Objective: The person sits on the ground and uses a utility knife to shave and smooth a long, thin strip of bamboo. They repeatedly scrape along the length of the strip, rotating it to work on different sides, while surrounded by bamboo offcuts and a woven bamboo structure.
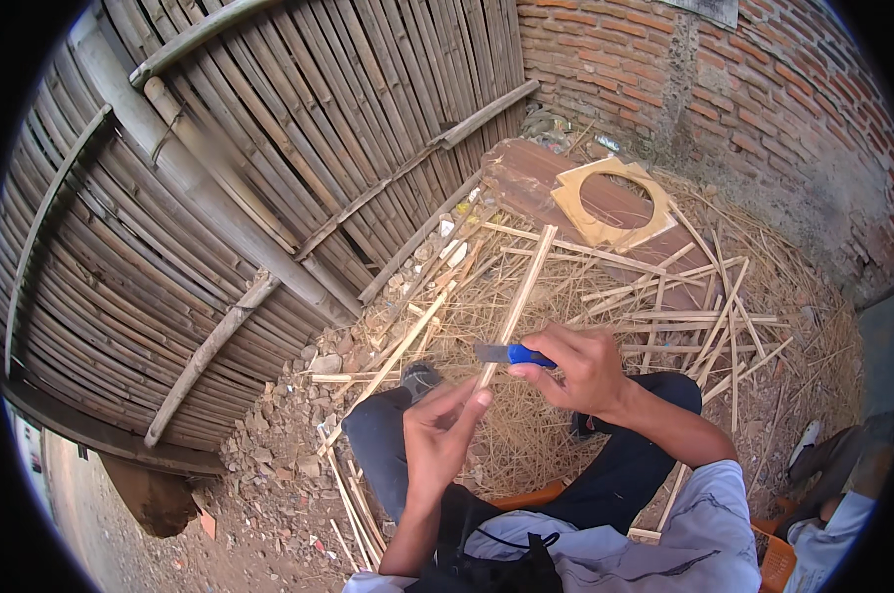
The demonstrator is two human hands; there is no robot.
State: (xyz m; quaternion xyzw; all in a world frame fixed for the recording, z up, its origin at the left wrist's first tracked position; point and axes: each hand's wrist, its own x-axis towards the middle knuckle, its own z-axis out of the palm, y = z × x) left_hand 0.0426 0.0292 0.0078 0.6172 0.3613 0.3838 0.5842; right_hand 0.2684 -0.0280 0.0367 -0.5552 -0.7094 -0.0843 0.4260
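Between my knees, my left hand (441,428) pinches the near end of a long pale strip of split bamboo (522,289), which slants up and away from me. My right hand (583,368) is closed around the blue handle of a knife (529,356). Its short, dull grey blade lies across the strip, just beyond my left fingertips, and seems to touch it. Thin straw-like shavings (511,435) cover the ground below both hands.
Several cut strips (684,316) lie crisscrossed at right, more (356,514) at lower left. A brown board (526,188) and a cardboard piece with a round hole (570,203) lie ahead. A bamboo fence (299,128) and brick wall (763,119) meet behind. Another person (827,465) sits at right.
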